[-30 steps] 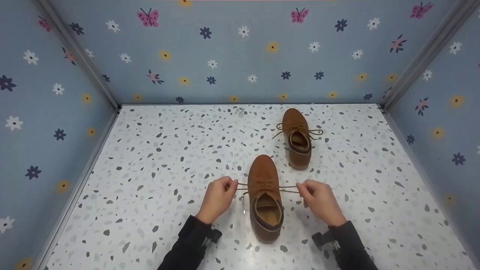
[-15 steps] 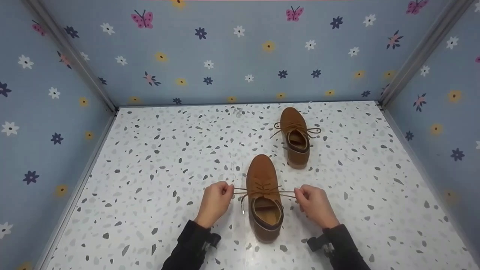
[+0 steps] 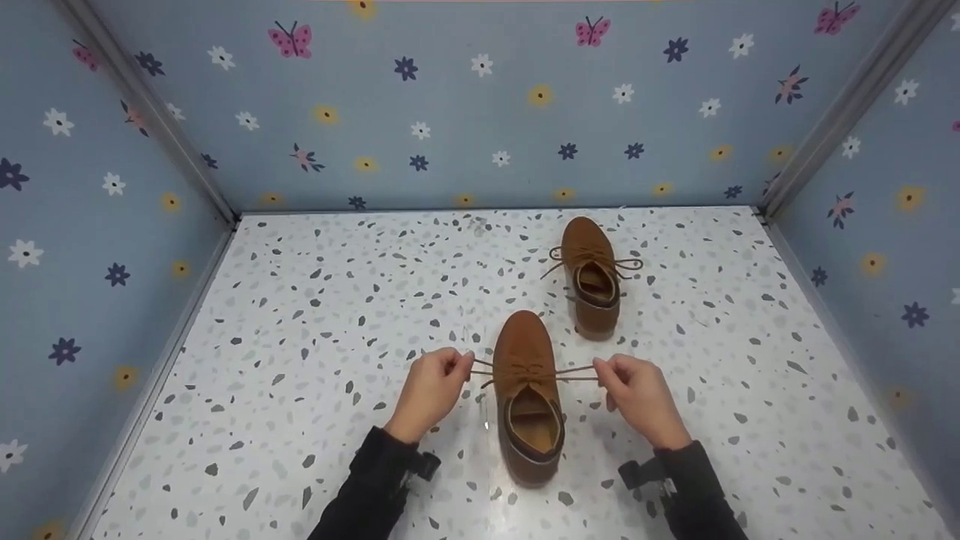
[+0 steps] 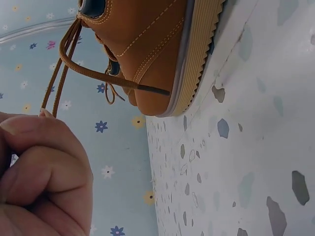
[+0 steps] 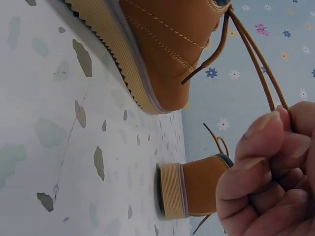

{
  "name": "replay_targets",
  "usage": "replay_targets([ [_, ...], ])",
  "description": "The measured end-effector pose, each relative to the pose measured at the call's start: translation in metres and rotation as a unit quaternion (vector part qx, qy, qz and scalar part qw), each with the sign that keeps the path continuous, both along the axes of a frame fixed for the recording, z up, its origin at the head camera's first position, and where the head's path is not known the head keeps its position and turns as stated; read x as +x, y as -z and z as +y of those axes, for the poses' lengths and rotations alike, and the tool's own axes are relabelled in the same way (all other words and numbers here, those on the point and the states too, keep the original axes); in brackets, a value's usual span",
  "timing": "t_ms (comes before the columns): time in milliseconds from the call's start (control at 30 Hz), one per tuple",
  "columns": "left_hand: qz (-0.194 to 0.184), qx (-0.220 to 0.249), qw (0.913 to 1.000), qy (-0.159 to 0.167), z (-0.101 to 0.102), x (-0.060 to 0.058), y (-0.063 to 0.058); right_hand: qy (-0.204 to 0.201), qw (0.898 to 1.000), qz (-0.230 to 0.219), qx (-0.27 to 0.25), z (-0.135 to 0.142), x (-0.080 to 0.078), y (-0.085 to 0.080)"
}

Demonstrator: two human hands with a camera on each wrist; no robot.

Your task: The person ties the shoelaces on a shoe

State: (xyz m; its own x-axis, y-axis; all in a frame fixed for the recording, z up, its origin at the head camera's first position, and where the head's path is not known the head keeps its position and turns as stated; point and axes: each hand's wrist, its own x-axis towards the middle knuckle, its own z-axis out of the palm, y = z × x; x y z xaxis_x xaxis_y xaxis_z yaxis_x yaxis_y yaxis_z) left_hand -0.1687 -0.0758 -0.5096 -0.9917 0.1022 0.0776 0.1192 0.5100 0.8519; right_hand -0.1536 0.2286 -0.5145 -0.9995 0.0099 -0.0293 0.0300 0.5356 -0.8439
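Observation:
A brown lace-up shoe point(image 3: 525, 337) stands on the speckled floor between my hands, toe pointing away. On its left, my left hand point(image 3: 429, 390) pinches a doubled shoelace loop between thumb and finger, its strands drawn taut outward. My right hand point(image 3: 641, 397) does likewise on the right side, gripping the opposite loop point(image 5: 256, 63), other fingers curled. The two loops leave a knot above the tongue. Close up in the left wrist view, a loose lace end point(image 4: 110, 78) with a dark tip hangs over the shoe's side; another lace end point(image 5: 216, 54) dangles in the right wrist view.
A matching brown shoe point(image 3: 596, 319), its laces tied in a bow, stands farther back and to the right. Blue flowered panels point(image 3: 480, 97) rise behind and on both sides of the white speckled floor point(image 3: 315, 300).
Both hands keep hold of the loops. They dipped toward me half a second ago, then moved forward again, the right one also slightly outward. The shoes stay in place.

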Motion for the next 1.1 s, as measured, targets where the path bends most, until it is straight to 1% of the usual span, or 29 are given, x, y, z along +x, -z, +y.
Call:
replay_targets([
  [67, 0.000, -0.004, 1.0000, -0.004, 0.000, 0.001, 0.000, -0.004, 1.000, -0.002, 0.003, 0.001, 0.001, 0.003],
  [233, 0.016, -0.024, 0.9995, -0.017, 0.002, 0.006, 0.008, -0.011, 1.000, -0.015, 0.022, 0.001, 0.006, 0.015],
  [300, 0.025, -0.032, 0.9988, -0.027, 0.002, 0.009, 0.012, -0.015, 0.999, -0.012, 0.029, 0.001, 0.008, 0.019],
  [367, 0.026, -0.038, 0.9983, -0.036, 0.002, 0.011, 0.016, -0.023, 0.999, 0.003, 0.038, -0.001, 0.010, 0.023],
  [433, 0.023, -0.043, 0.9977, -0.046, 0.003, 0.013, 0.020, -0.025, 0.999, 0.013, 0.046, -0.002, 0.011, 0.025],
  [500, 0.016, -0.049, 0.9975, -0.049, 0.003, 0.014, 0.022, -0.020, 0.998, 0.013, 0.050, -0.003, 0.010, 0.025],
  [633, 0.005, -0.039, 0.9978, -0.053, 0.003, 0.012, 0.018, -0.003, 0.999, -0.001, 0.051, -0.005, 0.005, 0.020],
  [800, 0.000, -0.019, 0.9986, -0.049, 0.003, 0.009, 0.013, 0.014, 0.999, -0.003, 0.045, -0.005, 0.005, 0.013],
  [967, -0.019, -0.032, 0.9987, -0.034, 0.003, 0.010, 0.014, 0.012, 0.999, -0.023, 0.044, -0.004, 0.007, 0.017],
  [1100, -0.028, -0.043, 0.9982, -0.032, 0.003, 0.010, 0.017, 0.009, 0.998, -0.034, 0.044, -0.006, 0.007, 0.021],
])
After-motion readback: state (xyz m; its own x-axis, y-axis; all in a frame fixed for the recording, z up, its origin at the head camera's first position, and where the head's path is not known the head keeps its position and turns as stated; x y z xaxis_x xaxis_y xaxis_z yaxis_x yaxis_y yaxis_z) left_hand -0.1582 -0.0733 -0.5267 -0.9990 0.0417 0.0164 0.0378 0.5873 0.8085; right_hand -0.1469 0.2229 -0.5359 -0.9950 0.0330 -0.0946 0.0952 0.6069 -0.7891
